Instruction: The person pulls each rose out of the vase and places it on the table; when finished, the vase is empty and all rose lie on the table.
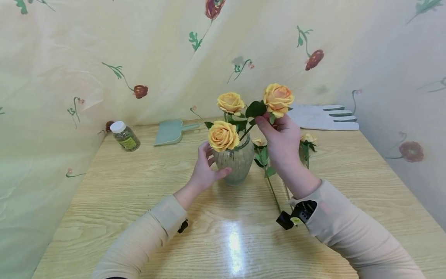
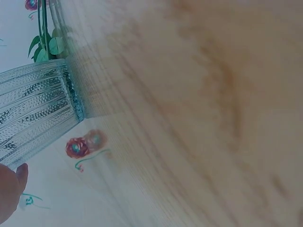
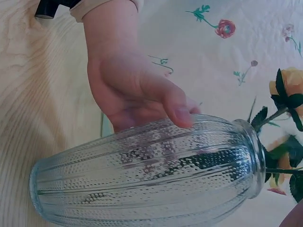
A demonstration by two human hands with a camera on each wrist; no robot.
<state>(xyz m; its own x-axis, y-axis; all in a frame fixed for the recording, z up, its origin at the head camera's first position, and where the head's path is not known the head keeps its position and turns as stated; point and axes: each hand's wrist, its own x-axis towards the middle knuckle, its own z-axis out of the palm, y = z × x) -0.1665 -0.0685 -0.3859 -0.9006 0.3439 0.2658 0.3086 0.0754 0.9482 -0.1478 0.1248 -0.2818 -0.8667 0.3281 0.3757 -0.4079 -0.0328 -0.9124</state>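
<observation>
A ribbed clear glass vase (image 1: pixel 238 167) stands upright on the table. My left hand (image 1: pixel 203 170) holds it from the left side; in the right wrist view the left thumb (image 3: pixel 174 101) lies along the glass and the other fingers pass behind it. Two yellow roses, one at the back (image 1: pixel 230 103) and one in front (image 1: pixel 223 136), rise over the vase's mouth. Another yellow rose (image 1: pixel 278 99) has its stem pinched just below the bloom by my right hand (image 1: pixel 283 141), and that stem slants down to the vase's rim (image 3: pixel 258 161).
Right of the vase lie two more roses, one with its stem toward me (image 1: pixel 266 170) and one partly behind my right wrist (image 1: pixel 306 149). A white-capped jar (image 1: pixel 127 138) and a pale green dustpan (image 1: pixel 168 132) are at the back left. White gloves (image 1: pixel 320 118) lie at the back right.
</observation>
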